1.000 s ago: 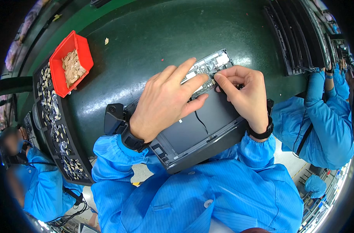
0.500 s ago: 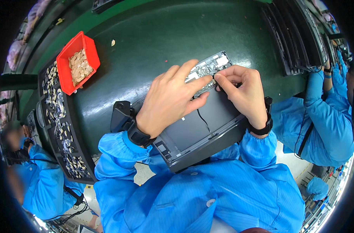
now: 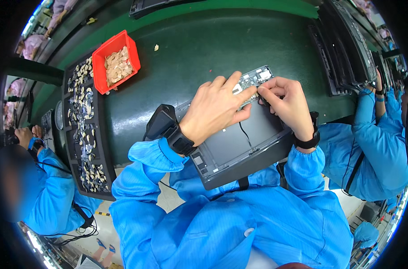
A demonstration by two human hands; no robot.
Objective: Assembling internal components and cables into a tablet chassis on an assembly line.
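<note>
An opened flat grey electronic device (image 3: 226, 141) lies tilted in front of me, near the table's edge. A circuit board (image 3: 248, 85) with silvery and white parts runs along its far end. A thin black cable (image 3: 245, 132) crosses the grey casing. My left hand (image 3: 217, 105) spreads over the board and casing, palm down, its index fingertip close to my right fingers. My right hand (image 3: 284, 99) is pinched at the board's near edge; what sits between its thumb and index finger is too small and dark to make out.
A red bin (image 3: 134, 58) of flat tan pieces stands at the far left. Beside it, a black compartment tray (image 3: 106, 161) holds many small dark and pale parts. Black panels (image 3: 331, 54) are stacked at the far right. Co-workers in blue sit on both sides.
The view has swung, so the bin and tray appear further right. My hands stay at the board in nearly the same pose, right fingers still pinched.
</note>
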